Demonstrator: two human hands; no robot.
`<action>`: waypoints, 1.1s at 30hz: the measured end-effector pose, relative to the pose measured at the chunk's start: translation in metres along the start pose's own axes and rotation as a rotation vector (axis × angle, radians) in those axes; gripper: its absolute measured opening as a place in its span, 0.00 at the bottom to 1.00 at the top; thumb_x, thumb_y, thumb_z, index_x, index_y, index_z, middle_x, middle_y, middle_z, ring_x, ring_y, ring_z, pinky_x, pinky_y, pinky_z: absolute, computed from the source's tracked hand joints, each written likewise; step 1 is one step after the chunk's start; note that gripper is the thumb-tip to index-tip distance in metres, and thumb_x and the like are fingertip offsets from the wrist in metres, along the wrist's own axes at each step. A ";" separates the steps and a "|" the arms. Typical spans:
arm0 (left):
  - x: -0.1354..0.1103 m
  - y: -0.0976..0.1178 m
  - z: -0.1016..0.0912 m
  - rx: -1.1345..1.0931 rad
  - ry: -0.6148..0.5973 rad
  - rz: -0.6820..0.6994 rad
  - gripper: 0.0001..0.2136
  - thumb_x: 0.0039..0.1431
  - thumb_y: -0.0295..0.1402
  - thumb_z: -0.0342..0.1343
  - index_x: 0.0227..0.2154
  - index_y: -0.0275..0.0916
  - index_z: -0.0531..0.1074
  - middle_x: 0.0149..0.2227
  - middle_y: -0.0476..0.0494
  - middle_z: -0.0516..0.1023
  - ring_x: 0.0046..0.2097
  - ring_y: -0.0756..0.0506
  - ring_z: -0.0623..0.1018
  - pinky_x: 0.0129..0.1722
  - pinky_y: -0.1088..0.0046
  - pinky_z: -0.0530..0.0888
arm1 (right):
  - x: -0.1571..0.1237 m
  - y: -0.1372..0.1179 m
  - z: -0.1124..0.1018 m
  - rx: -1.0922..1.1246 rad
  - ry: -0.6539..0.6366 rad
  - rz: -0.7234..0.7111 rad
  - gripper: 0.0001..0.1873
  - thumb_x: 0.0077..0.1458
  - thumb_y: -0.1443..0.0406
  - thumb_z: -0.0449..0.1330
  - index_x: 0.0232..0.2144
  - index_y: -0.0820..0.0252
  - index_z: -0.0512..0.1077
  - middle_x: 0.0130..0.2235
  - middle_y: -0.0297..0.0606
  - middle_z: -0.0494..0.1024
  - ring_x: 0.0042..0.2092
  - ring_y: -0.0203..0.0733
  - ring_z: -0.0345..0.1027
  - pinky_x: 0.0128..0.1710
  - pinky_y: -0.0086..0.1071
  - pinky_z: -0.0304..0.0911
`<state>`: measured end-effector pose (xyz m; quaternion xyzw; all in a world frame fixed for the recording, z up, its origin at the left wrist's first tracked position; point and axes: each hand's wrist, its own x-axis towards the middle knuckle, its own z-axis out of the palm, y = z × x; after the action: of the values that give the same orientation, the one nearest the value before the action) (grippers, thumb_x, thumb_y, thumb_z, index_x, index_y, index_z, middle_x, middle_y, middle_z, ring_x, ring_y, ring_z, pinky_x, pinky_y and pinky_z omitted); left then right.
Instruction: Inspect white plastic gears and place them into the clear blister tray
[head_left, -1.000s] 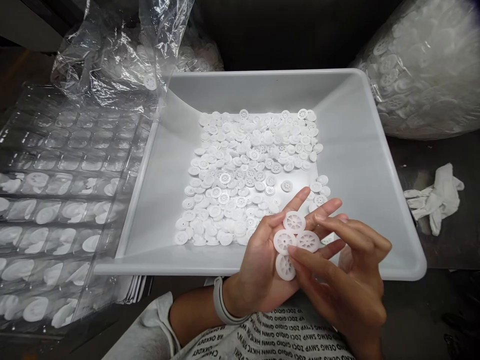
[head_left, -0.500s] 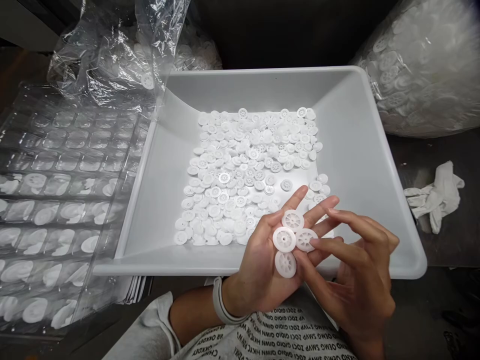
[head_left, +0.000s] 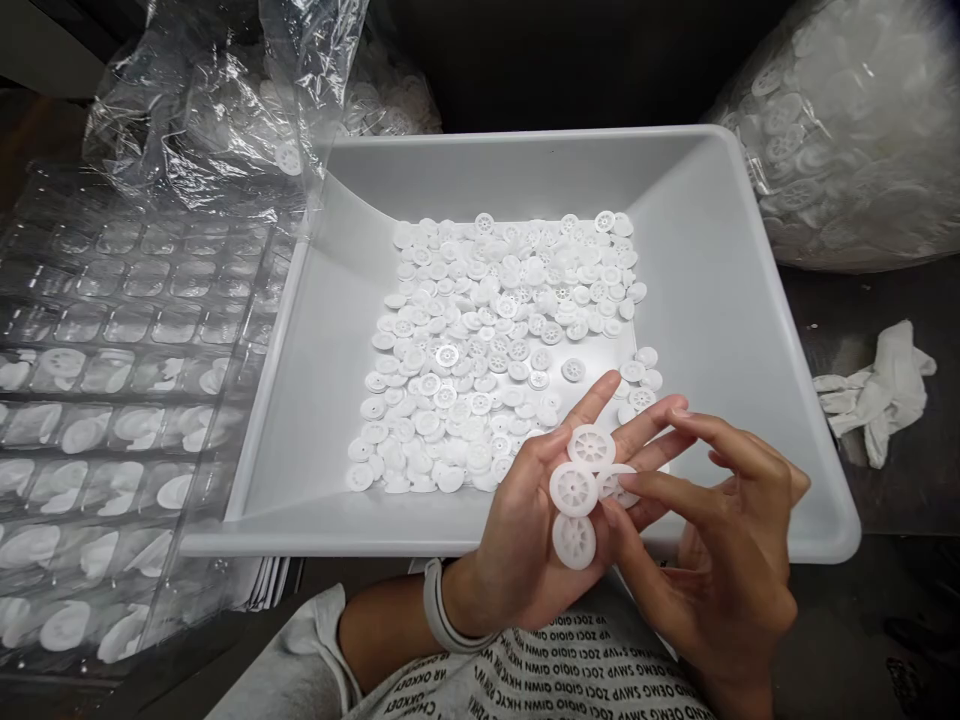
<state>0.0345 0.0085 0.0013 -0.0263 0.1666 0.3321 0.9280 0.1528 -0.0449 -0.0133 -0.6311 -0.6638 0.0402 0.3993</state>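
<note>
My left hand (head_left: 517, 540) is palm up over the front edge of the tub, fingers stretched out, holding several small white plastic spoked wheels (head_left: 574, 489) on its palm. My right hand (head_left: 720, 540) comes in from the right, its thumb and index finger closed on the rightmost wheel (head_left: 615, 484), which is partly hidden by the fingertips. Beneath the hands stands a light grey tub (head_left: 697, 250), its floor covered with a loose spread of the same wheels (head_left: 450, 400).
At left lies a clear compartment tray (head_left: 157, 325), with white pieces in its nearer rows. Clear plastic bags of white wheels stand at the back left (head_left: 225, 130) and at the right (head_left: 862, 150). A crumpled white glove (head_left: 885, 390) lies right of the tub.
The rightmost wheel in my left palm has tilted between my right thumb and index finger. Both hands have shifted slightly down and to the right in view.
</note>
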 end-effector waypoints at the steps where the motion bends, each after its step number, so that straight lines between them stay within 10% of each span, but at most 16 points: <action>1: 0.000 0.000 0.000 0.005 -0.002 0.000 0.24 0.67 0.36 0.38 0.65 0.46 0.50 0.62 0.41 0.66 0.63 0.43 0.65 0.62 0.59 0.57 | 0.000 0.000 0.000 0.000 0.004 -0.001 0.13 0.48 0.71 0.67 0.37 0.57 0.71 0.55 0.48 0.65 0.54 0.55 0.60 0.48 0.47 0.56; 23: 0.000 -0.002 -0.001 -0.104 0.067 -0.008 0.25 0.66 0.37 0.40 0.65 0.42 0.48 0.61 0.39 0.67 0.60 0.45 0.69 0.61 0.64 0.63 | 0.002 0.004 0.002 0.003 0.047 -0.004 0.10 0.50 0.71 0.64 0.37 0.60 0.71 0.52 0.52 0.69 0.53 0.56 0.64 0.47 0.48 0.57; 28: 0.001 0.003 0.001 -0.194 0.241 0.023 0.14 0.63 0.34 0.45 0.49 0.40 0.67 0.45 0.43 0.76 0.40 0.49 0.78 0.36 0.76 0.76 | 0.004 0.001 -0.002 0.087 0.042 0.029 0.10 0.51 0.71 0.63 0.38 0.60 0.71 0.51 0.48 0.69 0.53 0.53 0.64 0.48 0.47 0.59; 33: -0.016 0.013 -0.001 -0.215 0.262 -0.013 0.06 0.59 0.33 0.51 0.28 0.37 0.64 0.24 0.54 0.60 0.19 0.60 0.60 0.11 0.89 0.48 | -0.001 0.034 -0.006 0.222 -0.064 -0.213 0.12 0.52 0.69 0.61 0.41 0.61 0.70 0.49 0.46 0.70 0.47 0.47 0.67 0.42 0.39 0.64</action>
<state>0.0138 0.0087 0.0063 -0.1696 0.2495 0.3358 0.8923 0.1839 -0.0419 -0.0290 -0.5076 -0.7307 0.0910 0.4475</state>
